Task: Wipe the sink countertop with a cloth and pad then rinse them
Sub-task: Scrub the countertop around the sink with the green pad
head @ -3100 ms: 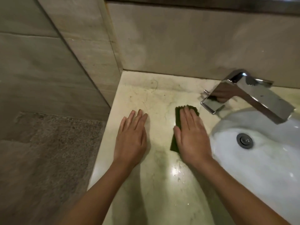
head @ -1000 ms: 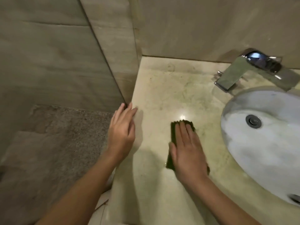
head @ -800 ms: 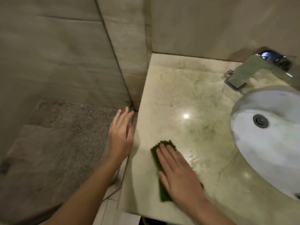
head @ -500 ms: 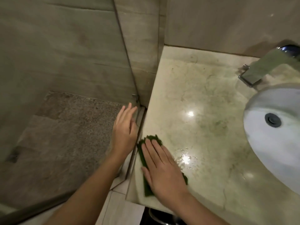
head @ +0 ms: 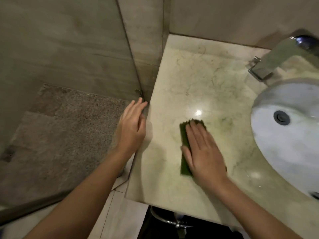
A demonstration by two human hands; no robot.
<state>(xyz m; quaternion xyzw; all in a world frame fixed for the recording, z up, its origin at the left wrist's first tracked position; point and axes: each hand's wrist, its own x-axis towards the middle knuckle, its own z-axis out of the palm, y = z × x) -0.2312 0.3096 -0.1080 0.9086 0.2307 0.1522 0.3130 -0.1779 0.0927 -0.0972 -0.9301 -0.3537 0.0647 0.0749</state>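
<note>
A green scouring pad (head: 184, 144) lies flat on the pale marble countertop (head: 198, 80), left of the basin. My right hand (head: 203, 152) presses down on the pad with flat fingers and covers most of it; only its left strip and far edge show. My left hand (head: 131, 128) hovers at the counter's left edge with fingers apart and nothing in it. No cloth is in view.
A white oval basin (head: 293, 138) with a dark drain (head: 281, 117) sits at the right. A chrome faucet (head: 279, 59) stands behind it. A glass shower partition (head: 127, 49) and stone floor lie to the left. A metal pipe (head: 172, 221) shows under the front edge.
My right hand has slid the pad from the counter's front left corner toward the middle, closer to the basin. My left hand stayed at the left edge.
</note>
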